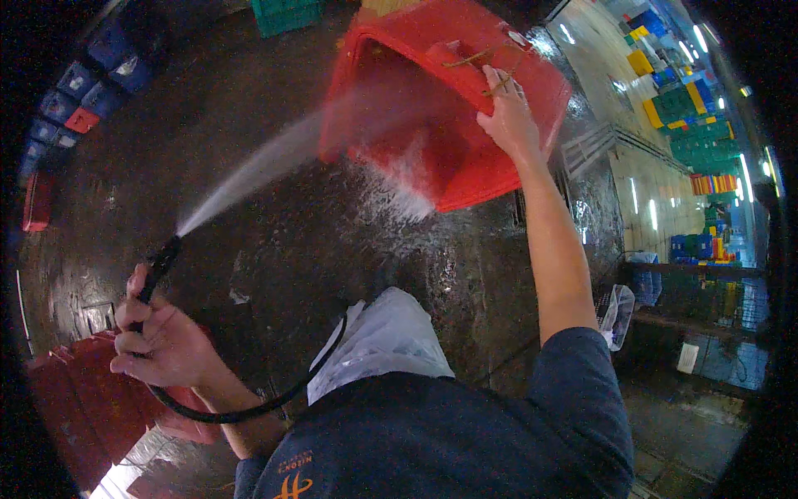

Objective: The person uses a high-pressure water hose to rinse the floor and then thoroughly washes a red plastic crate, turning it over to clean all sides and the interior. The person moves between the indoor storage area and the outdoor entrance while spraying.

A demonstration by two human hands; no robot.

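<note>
Red crate [465,100]: tipped on edge on the wet floor [349,249], open side facing the spray so water [266,162] strikes inside. Right hand [507,112]: grip closed over its upper rim, propping it. Left hand [162,337]: grip wrapped tight around black hose nozzle [158,270], aimed at crate; more red crates [75,407] at lower left.

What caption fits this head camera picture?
Left hand sprays a hose nozzle into a red crate tilted by the right hand.
</note>
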